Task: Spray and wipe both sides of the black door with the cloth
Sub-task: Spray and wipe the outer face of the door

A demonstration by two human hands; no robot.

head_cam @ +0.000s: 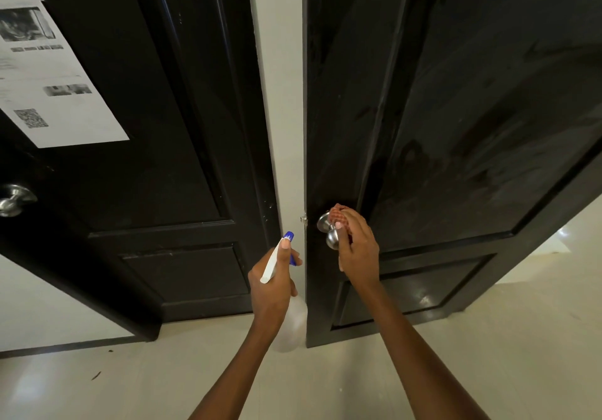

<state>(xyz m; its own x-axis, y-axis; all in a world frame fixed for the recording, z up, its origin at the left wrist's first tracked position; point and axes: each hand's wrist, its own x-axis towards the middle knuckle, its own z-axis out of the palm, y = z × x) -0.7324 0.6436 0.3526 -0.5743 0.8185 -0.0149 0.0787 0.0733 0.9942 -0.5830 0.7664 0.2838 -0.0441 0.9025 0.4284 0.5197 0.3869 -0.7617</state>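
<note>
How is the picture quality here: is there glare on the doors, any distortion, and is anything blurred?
Head view: wide-angle bending makes both doors lean outward; the right door shows soft sheen and smeary streaks; a bright glare spot sits on its lower panel; the knob glints; the printed sheet on the left door is too blurred to read; the spray bottle body looks hazy.

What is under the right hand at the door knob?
A bunched orange checkered cloth, held by the right hand against the silver knob of the black door. The hand hides most of the cloth and the knob's right side.
</note>
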